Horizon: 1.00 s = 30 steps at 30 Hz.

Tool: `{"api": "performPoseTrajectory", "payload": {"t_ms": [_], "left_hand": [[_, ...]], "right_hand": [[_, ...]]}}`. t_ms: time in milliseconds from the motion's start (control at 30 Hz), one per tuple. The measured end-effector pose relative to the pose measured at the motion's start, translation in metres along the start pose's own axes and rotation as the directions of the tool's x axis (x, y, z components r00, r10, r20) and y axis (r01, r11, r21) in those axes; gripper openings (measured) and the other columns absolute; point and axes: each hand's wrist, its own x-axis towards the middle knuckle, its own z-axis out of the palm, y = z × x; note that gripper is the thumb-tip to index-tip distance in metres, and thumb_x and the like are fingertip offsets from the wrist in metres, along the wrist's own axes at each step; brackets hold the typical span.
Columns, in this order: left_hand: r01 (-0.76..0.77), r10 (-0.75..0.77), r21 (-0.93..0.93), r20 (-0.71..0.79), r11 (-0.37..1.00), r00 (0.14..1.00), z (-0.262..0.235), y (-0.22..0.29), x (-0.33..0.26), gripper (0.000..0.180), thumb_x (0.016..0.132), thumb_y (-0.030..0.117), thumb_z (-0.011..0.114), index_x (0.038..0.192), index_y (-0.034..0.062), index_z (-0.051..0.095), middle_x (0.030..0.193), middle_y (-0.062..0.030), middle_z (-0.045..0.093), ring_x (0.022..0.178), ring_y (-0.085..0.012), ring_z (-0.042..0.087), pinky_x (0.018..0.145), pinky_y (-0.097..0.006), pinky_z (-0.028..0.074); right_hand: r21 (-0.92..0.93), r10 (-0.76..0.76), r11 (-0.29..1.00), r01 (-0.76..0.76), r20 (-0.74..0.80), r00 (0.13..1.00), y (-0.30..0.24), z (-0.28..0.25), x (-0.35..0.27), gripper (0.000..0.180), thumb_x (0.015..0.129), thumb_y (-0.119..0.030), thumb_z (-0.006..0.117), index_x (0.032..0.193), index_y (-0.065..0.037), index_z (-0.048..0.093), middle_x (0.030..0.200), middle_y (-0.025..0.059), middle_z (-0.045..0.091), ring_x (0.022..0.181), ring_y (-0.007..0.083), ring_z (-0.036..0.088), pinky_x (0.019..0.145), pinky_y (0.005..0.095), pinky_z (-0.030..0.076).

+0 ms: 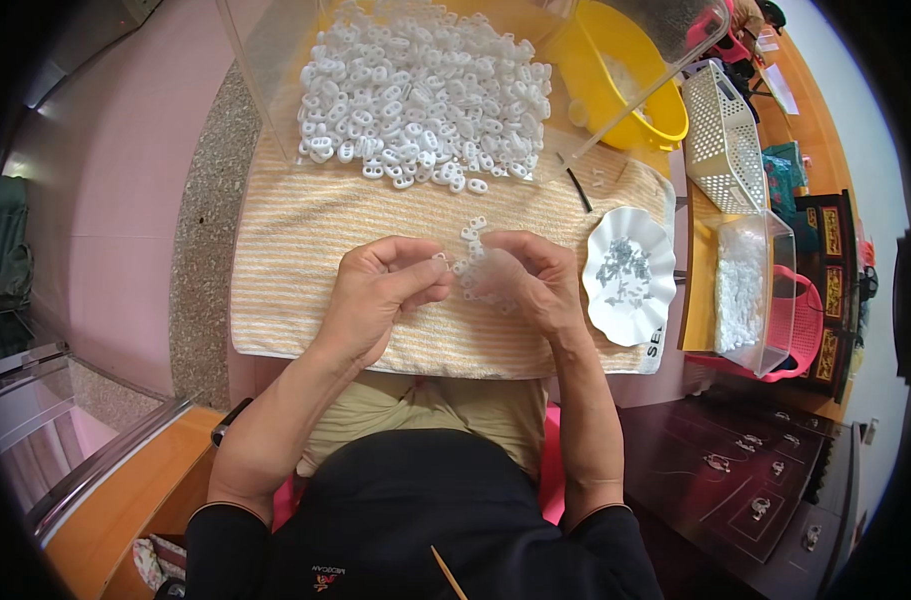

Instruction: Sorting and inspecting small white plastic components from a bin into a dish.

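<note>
My left hand (380, 290) pinches a small white plastic piece with holes (439, 257) between thumb and fingertips, just above the striped towel. Facing it, my right hand (540, 283) is bent over several loose white pieces (472, 228) on the towel. Its thumb and fingertips are smeared by motion, so whether they hold anything is not clear. To the right of that hand stands a white wavy-rimmed dish (658, 272) with small grey and pale bits (623, 262) in it. A large heap of white two-holed pieces (415, 90) lies beyond both hands.
Clear plastic walls (260, 80) flank the heap. At the back right is a yellow basin (665, 105), with a thin black stick (579, 190) nearer. Further right stand a white perforated basket (723, 140) and a clear bin of white pieces (772, 300). A striped towel (305, 240) covers the table.
</note>
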Motion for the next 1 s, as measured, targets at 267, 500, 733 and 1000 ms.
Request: {"api": "performPoseTrajectory", "payload": {"t_ms": [267,500,733,1000], "left_hand": [[-0.002,0.001,-0.002,-0.009,1.0,1.0,0.0027,0.0008,-0.0005,0.017,0.087,0.004,0.068,0.102,-0.0025,0.064,0.093,-0.0109,0.069,0.08,-0.0134,0.067,0.074,-0.024,0.057],[-0.008,0.008,0.001,-0.022,1.0,1.0,0.0042,0.0012,-0.0015,0.018,0.086,0.007,0.07,0.101,-0.0019,0.065,0.089,-0.0087,0.069,0.077,-0.0121,0.067,0.072,-0.022,0.055],[-0.007,0.007,0.004,-0.034,1.0,0.999,0.0046,0.0005,-0.0011,0.02,0.086,0.008,0.07,0.102,-0.0014,0.065,0.089,-0.009,0.069,0.077,-0.0121,0.067,0.07,-0.021,0.053],[0.001,0.0,0.013,-0.036,1.0,0.999,0.006,0.0017,-0.0019,0.019,0.086,0.007,0.07,0.101,-0.0013,0.064,0.088,-0.0093,0.069,0.076,-0.0123,0.067,0.069,-0.021,0.053]], "right_hand": [[0.012,0.02,1.0,-0.02,-0.014,1.0,0.0055,0.0003,-0.0007,0.022,0.091,-0.004,0.063,0.112,0.004,0.062,0.091,0.0104,0.07,0.081,0.0169,0.069,0.074,0.0291,0.056],[0.007,0.026,1.0,-0.026,-0.037,0.999,-0.0002,0.0023,-0.0008,0.018,0.087,-0.001,0.065,0.104,0.004,0.065,0.089,0.0085,0.071,0.082,0.0155,0.069,0.075,0.0269,0.055],[-0.147,-0.092,0.986,0.076,-0.105,0.99,0.0061,-0.0011,-0.0018,0.013,0.082,-0.001,0.068,0.095,0.002,0.066,0.077,0.001,0.065,0.068,0.0054,0.058,0.062,0.0195,0.045],[-0.107,-0.06,0.993,0.044,-0.149,0.987,-0.0002,0.0023,-0.0035,0.02,0.079,0.003,0.068,0.099,0.004,0.067,0.077,0.0005,0.065,0.069,0.0059,0.06,0.063,0.0192,0.048]]}}
